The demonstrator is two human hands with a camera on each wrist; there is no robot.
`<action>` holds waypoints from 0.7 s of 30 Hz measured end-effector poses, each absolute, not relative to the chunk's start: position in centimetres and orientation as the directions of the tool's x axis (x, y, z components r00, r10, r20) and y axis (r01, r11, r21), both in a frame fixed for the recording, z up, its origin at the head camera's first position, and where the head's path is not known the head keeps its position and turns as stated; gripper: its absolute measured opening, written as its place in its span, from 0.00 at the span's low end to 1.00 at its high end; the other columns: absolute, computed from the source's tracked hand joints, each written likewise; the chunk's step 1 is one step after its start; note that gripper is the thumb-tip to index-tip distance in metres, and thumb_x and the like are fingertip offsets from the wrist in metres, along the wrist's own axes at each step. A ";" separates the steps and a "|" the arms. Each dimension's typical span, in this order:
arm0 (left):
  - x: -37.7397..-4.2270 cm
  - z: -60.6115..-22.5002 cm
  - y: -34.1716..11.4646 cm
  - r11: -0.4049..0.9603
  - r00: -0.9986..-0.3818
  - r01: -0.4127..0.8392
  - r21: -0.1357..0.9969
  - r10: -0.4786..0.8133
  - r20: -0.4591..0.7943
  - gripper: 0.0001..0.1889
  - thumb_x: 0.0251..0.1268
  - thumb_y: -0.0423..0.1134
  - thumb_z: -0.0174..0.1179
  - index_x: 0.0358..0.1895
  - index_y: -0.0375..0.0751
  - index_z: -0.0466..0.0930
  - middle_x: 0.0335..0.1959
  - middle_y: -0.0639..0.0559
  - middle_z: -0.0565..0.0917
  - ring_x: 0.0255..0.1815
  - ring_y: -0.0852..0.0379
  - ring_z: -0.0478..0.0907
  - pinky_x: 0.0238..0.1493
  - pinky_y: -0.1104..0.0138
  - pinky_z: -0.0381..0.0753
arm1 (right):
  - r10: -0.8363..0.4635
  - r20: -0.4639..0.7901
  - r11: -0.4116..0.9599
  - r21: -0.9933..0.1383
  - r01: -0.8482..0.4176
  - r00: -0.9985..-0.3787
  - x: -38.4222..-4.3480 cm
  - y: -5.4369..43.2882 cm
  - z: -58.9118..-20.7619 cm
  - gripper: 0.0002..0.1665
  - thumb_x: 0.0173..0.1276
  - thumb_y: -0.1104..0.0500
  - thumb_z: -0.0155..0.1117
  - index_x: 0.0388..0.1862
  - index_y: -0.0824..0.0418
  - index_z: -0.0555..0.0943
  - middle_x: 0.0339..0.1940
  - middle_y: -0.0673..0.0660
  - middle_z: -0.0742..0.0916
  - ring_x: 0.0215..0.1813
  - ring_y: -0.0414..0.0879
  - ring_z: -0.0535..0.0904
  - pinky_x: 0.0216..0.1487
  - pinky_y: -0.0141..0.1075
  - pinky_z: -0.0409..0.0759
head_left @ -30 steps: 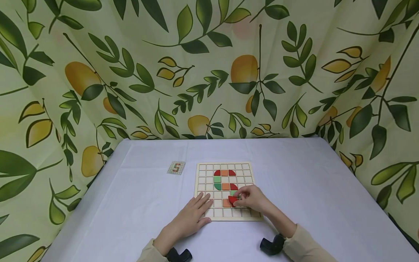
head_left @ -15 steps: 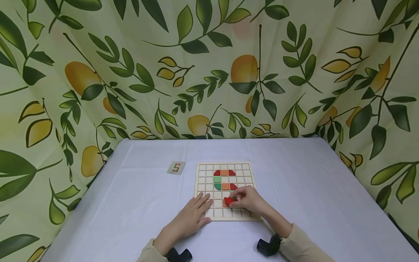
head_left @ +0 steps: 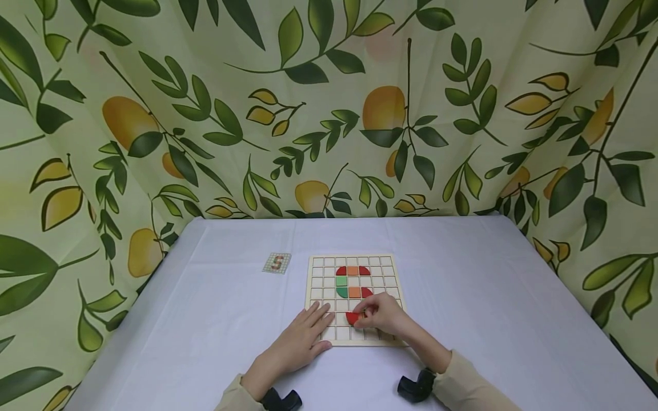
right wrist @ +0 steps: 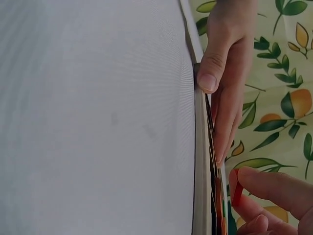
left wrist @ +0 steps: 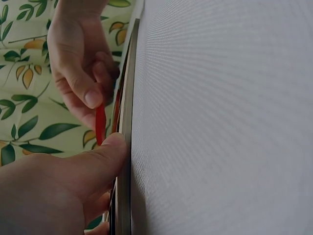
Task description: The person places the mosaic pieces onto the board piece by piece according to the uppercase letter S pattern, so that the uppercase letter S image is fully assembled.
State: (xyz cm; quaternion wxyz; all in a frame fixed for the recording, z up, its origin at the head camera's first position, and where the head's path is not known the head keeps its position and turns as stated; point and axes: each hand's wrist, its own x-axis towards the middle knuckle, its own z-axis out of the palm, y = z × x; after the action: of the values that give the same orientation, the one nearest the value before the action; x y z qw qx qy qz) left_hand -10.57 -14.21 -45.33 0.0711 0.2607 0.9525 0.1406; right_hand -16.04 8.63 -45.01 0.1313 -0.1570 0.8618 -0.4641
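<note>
My right hand (head_left: 385, 315) pinches a red quarter-round tile (head_left: 352, 318) between thumb and fingers, over the lower rows of a wooden grid board (head_left: 321, 279). Seen edge-on in the right wrist view, the red tile (right wrist: 237, 188) is held clear of the board. Across the board's lower left corner lies my left hand (head_left: 295, 339), fingers stretched out, thumb at the near edge. Red, orange and green tiles sit in the upper cells, among them an orange square (head_left: 354, 293) and a green square (head_left: 341, 281). My right hand hides the cells beneath it.
A small card (head_left: 277, 263) with a gridded S-shaped pattern lies left of the board on the white-covered table (head_left: 231, 297). A black device (head_left: 416, 386) is at the right wrist, another (head_left: 283, 401) at the left. A leaf-and-fruit patterned curtain (head_left: 329, 142) stands behind.
My right hand has moved left across the board with the red tile, and now covers the orange square and red tile in the lower row. The left hand has stayed put.
</note>
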 end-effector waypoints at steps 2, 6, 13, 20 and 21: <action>-10.6 -45.3 -14.2 0.825 -0.854 0.477 0.302 0.517 -0.062 0.30 0.71 0.52 0.50 0.73 0.44 0.62 0.77 0.48 0.60 0.79 0.43 0.54 0.76 0.47 0.59 | -0.391 -0.074 0.528 -0.835 -0.158 -0.917 -16.0 8.4 -45.0 0.12 0.51 0.62 0.77 0.34 0.64 0.87 0.15 0.46 0.72 0.22 0.38 0.66 0.20 0.25 0.62; -10.6 -45.3 -14.2 0.829 -0.856 0.473 0.299 0.513 -0.067 0.30 0.71 0.52 0.50 0.73 0.44 0.62 0.77 0.48 0.60 0.79 0.43 0.54 0.76 0.47 0.60 | -0.391 -0.064 0.533 -0.829 -0.170 -0.918 -16.0 8.2 -45.0 0.12 0.50 0.62 0.77 0.34 0.64 0.87 0.15 0.47 0.72 0.22 0.39 0.67 0.20 0.25 0.62; -10.6 -45.4 -14.2 0.832 -0.860 0.461 0.308 0.505 -0.075 0.31 0.71 0.53 0.51 0.73 0.45 0.62 0.77 0.48 0.60 0.80 0.44 0.54 0.76 0.47 0.60 | -0.377 -0.071 0.552 -0.818 -0.163 -0.924 -16.0 7.4 -45.1 0.11 0.50 0.63 0.77 0.34 0.63 0.88 0.16 0.47 0.73 0.23 0.39 0.67 0.21 0.25 0.62; -10.6 -45.4 -14.2 0.830 -0.857 0.468 0.304 0.510 -0.070 0.31 0.71 0.53 0.51 0.72 0.44 0.63 0.77 0.48 0.61 0.79 0.44 0.54 0.76 0.47 0.60 | -0.345 -0.073 0.573 -0.806 -0.148 -0.936 -15.8 6.6 -45.0 0.11 0.47 0.64 0.78 0.32 0.62 0.88 0.16 0.48 0.72 0.22 0.40 0.66 0.20 0.25 0.60; -10.6 -45.4 -14.2 0.830 -0.857 0.468 0.302 0.510 -0.072 0.31 0.71 0.53 0.51 0.72 0.45 0.63 0.77 0.48 0.60 0.79 0.44 0.54 0.76 0.47 0.60 | -0.341 -0.075 0.577 -0.804 -0.146 -0.937 -15.8 6.5 -44.9 0.11 0.47 0.64 0.78 0.32 0.62 0.88 0.16 0.48 0.72 0.22 0.40 0.66 0.20 0.25 0.59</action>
State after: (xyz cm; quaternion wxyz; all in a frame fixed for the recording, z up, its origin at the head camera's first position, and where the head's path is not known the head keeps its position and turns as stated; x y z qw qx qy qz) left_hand -10.61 -14.16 -45.39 0.0750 0.2563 0.9537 0.1381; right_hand -15.77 6.50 -44.95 0.1113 -0.1383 0.8809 -0.4387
